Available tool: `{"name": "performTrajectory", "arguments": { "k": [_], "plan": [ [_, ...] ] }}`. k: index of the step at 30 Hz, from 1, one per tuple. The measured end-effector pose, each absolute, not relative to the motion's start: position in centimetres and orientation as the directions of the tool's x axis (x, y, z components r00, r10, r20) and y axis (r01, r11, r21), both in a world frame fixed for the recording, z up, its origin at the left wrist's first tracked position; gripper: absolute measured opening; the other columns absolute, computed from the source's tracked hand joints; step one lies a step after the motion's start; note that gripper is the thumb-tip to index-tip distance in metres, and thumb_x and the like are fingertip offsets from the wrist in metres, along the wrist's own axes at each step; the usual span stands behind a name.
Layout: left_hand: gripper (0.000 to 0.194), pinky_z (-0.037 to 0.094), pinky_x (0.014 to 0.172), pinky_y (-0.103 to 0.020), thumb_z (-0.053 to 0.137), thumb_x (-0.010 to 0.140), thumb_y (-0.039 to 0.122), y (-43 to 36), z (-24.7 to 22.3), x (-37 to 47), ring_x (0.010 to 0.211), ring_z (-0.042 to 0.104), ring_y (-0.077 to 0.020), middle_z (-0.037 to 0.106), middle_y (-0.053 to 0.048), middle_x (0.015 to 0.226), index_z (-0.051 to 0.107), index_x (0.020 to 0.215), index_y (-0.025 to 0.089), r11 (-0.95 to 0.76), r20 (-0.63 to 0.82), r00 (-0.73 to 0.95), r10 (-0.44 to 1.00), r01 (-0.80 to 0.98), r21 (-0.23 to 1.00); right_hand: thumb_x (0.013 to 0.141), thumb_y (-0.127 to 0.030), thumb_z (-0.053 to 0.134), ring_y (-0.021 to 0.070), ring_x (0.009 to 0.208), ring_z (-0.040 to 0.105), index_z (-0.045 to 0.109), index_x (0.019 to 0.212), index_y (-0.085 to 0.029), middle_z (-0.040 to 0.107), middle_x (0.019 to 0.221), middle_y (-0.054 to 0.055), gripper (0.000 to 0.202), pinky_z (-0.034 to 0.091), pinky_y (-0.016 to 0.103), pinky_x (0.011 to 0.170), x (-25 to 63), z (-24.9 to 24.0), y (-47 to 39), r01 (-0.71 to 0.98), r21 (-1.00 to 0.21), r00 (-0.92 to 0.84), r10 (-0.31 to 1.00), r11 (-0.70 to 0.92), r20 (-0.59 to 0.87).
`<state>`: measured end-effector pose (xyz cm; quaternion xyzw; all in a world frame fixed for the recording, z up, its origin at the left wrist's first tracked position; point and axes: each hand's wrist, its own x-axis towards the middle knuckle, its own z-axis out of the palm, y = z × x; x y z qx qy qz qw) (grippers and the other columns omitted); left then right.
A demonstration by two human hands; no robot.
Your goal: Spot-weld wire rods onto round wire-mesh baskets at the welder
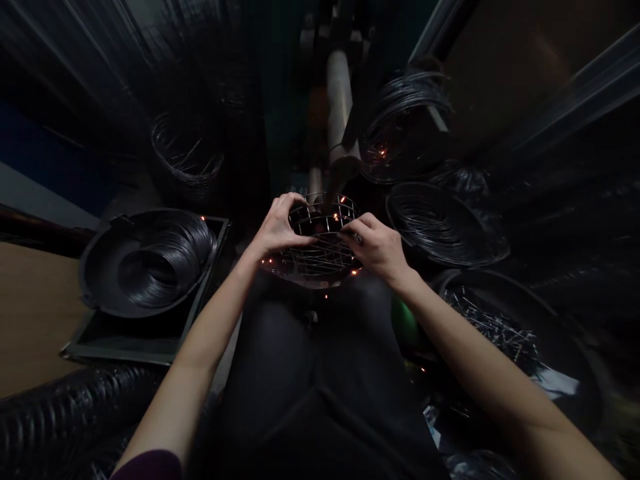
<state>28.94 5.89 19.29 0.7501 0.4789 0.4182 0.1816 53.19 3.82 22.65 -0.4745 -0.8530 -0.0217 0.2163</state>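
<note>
In the middle of the head view is a round wire basket [320, 257] with an open grid of thin metal rods. My left hand [281, 227] grips its left rim, thumb along the near side and fingers over the far side. My right hand [375, 243] is closed at the right rim, fingertips pinched together there; any small piece between them is hidden. A thick metal cylinder arm [340, 100] of a machine comes down just beyond the basket, and a thinner rod [315, 183] stands beside it. Orange sparks fly around the basket.
On the left, a black basin [100, 280] holds a stack of wire rings [173, 260]. Another basin [493, 247] with wire rings stands right, and a tub [565, 347] of short metal rods lies nearer. Wire bundles [187, 160] stand behind; dark coils [65, 407] lie front left.
</note>
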Motion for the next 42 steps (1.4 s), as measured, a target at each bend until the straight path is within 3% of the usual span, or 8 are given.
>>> {"name": "performTrajectory", "arguments": {
  "k": [14, 17, 21, 25, 30, 34, 38, 42],
  "plan": [
    [0.079, 0.046, 0.103, -0.048, 0.092, 0.050, 0.040, 10.7, 19.9, 28.2, 0.112, 0.057, -0.0302, 0.059, -0.008, 0.118, 0.054, 0.116, 0.021, -0.465, 0.437, 0.184, 0.881, 0.511, 0.722, 0.085, -0.034, 0.068, 0.0175, 0.076, 0.058, 0.070, 0.087, -0.018, 0.061, 0.087, 0.005, 0.016, 0.045, 0.030, 0.071, 51.4, 22.6, 8.0, 0.796, -0.468, -0.214, 0.903, 0.383, 0.373],
    [0.097, 0.038, 0.112, -0.054, 0.093, 0.050, 0.048, 10.4, 18.4, 27.1, 0.131, 0.047, -0.0348, 0.050, -0.011, 0.135, 0.047, 0.132, 0.025, -0.471, 0.454, 0.161, 0.877, 0.476, 0.742, 0.086, -0.041, 0.064, 0.0185, 0.080, 0.060, 0.072, 0.091, -0.018, 0.064, 0.092, 0.007, 0.026, 0.048, 0.032, 0.076, 53.2, 22.7, 6.6, 0.741, -0.601, -0.092, 0.932, 0.299, 0.351],
    [0.123, 0.036, 0.114, -0.060, 0.090, 0.051, 0.059, 8.2, 13.2, 24.6, 0.145, 0.033, -0.0394, 0.031, -0.019, 0.153, 0.023, 0.150, 0.031, -0.373, 0.364, 0.092, 0.927, 0.330, 0.867, 0.096, -0.059, 0.037, 0.0174, 0.071, 0.061, 0.072, 0.106, -0.018, 0.066, 0.080, 0.005, 0.055, 0.049, 0.030, 0.069, 57.7, 21.2, 1.7, 0.581, -0.807, -0.032, 0.994, 0.103, 0.104],
    [0.131, 0.043, 0.106, -0.064, 0.090, 0.047, 0.062, 7.0, 8.9, 23.5, 0.142, 0.039, -0.0399, 0.032, -0.022, 0.152, 0.015, 0.150, 0.035, -0.249, 0.240, 0.065, 0.969, 0.206, 0.947, 0.099, -0.055, 0.021, 0.0203, 0.080, 0.065, 0.070, 0.080, -0.019, 0.069, 0.080, 0.008, 0.064, 0.050, 0.033, 0.080, 60.2, 18.1, -2.3, 0.727, -0.683, -0.136, 0.990, 0.076, -0.035],
    [0.134, 0.039, 0.108, -0.066, 0.092, 0.045, 0.059, 6.8, 8.3, 24.4, 0.146, 0.032, -0.0401, 0.031, -0.022, 0.151, 0.010, 0.150, 0.037, -0.242, 0.240, 0.032, 0.970, 0.167, 0.956, 0.095, -0.044, 0.037, 0.0213, 0.074, 0.066, 0.065, 0.078, -0.021, 0.068, 0.075, 0.007, 0.039, 0.051, 0.032, 0.073, 61.4, 14.8, -4.2, 0.858, -0.455, -0.339, 0.928, 0.238, -0.155],
    [0.141, 0.037, 0.110, -0.064, 0.090, 0.042, 0.064, 6.1, 8.5, 25.3, 0.145, 0.033, -0.0420, 0.028, -0.025, 0.150, 0.006, 0.151, 0.030, -0.245, 0.253, -0.014, 0.967, 0.204, 0.948, 0.085, -0.043, 0.050, 0.0222, 0.081, 0.068, 0.069, 0.083, -0.022, 0.071, 0.085, 0.007, 0.028, 0.054, 0.035, 0.078, 63.3, 13.6, -5.4, 0.774, -0.605, -0.403, 0.883, 0.187, -0.242],
    [0.135, 0.041, 0.109, -0.059, 0.082, 0.049, 0.073, 5.1, 9.1, 25.5, 0.140, 0.041, -0.0372, 0.036, -0.022, 0.143, 0.004, 0.150, 0.027, -0.283, 0.304, -0.082, 0.949, 0.204, 0.937, 0.080, -0.052, 0.056, 0.0214, 0.074, 0.069, 0.071, 0.099, -0.020, 0.071, 0.084, 0.006, 0.041, 0.057, 0.035, 0.071, 63.0, 15.1, -5.2, 0.655, -0.754, -0.321, 0.887, -0.045, -0.332],
    [0.121, 0.039, 0.114, -0.053, 0.085, 0.056, 0.062, 3.1, 11.6, 24.6, 0.136, 0.045, -0.0330, 0.038, -0.018, 0.144, 0.015, 0.147, 0.027, -0.443, 0.459, 0.035, 0.888, 0.335, 0.832, 0.078, -0.050, 0.066, 0.0122, 0.052, 0.052, 0.062, 0.129, -0.020, 0.058, 0.065, -0.003, 0.060, 0.047, 0.026, 0.052, 58.2, 20.8, -4.3, 0.519, -0.855, -0.302, 0.936, 0.003, -0.180]
  ]
}}
